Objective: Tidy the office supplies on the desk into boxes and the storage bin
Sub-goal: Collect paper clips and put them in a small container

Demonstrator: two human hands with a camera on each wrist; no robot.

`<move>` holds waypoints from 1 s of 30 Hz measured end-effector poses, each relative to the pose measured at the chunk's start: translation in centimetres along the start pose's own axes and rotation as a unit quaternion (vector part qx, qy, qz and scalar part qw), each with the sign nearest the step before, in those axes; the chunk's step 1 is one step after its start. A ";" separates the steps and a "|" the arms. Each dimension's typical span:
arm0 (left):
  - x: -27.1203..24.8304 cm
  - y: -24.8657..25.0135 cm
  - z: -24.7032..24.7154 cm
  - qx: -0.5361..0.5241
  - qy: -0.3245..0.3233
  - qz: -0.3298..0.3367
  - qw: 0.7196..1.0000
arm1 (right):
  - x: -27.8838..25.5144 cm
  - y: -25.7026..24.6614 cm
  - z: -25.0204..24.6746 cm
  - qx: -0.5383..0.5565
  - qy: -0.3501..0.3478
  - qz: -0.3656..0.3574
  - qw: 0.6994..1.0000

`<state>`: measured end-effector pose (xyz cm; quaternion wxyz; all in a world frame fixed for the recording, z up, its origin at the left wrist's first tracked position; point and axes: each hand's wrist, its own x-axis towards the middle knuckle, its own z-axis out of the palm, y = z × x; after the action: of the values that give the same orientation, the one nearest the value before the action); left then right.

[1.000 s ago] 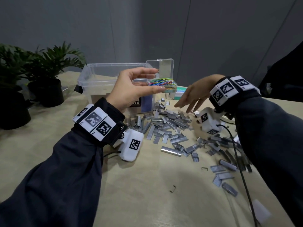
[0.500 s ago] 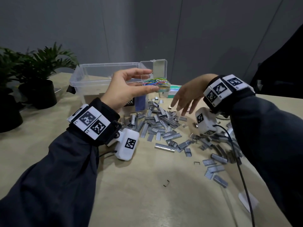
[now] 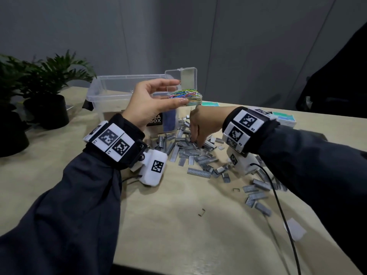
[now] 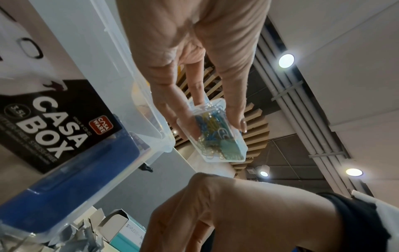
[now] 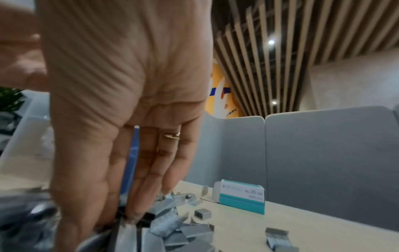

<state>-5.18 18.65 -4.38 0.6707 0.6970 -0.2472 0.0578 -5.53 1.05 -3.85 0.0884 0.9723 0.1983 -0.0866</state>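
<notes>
My left hand (image 3: 180, 92) holds a small clear box (image 3: 195, 99) of coloured paper clips above the desk, thumb under it and fingers on top. Its hinged lid (image 3: 188, 78) stands open. From below, the left wrist view shows the clip box (image 4: 218, 136) pinched between thumb and fingers. My right hand (image 3: 196, 142) reaches down into a heap of loose grey staple strips (image 3: 184, 149). Its fingers (image 5: 149, 187) are straight and their tips touch the staples. Behind stands the clear storage bin (image 3: 119, 86) with a black label.
Staple strips (image 3: 256, 195) are scattered to the right across the beige desk (image 3: 178, 225). Teal staple boxes (image 3: 284, 118) lie behind the heap, one open (image 4: 121, 226). Potted plants (image 3: 47, 96) stand at the left. A black cable (image 3: 278, 205) trails from my right wrist.
My right hand has dropped from hovering over the heap and moved left, fingertips now in the staples under the clip box. My left hand keeps holding the clip box in place.
</notes>
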 end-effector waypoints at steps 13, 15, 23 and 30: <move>0.2 0.1 -0.4 -0.023 0.004 0.006 1.000 | -1.2 -2.1 1.1 -0.170 0.040 -0.019 0.984; 0.2 0.2 -0.4 -0.025 0.006 0.007 1.000 | -1.4 -2.4 1.2 -0.204 0.044 -0.027 0.978; 0.1 0.5 -0.6 -0.039 0.008 0.000 0.999 | -1.8 -0.9 1.2 -0.093 0.099 -0.082 0.987; 0.1 0.5 -0.7 -0.037 0.003 0.005 0.999 | -1.9 -0.7 1.4 -0.040 0.080 -0.098 0.991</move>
<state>-5.09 19.32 -3.78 0.6963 0.6706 -0.2500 0.0543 -7.67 0.70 -4.91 0.1022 0.9475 0.3028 -0.0086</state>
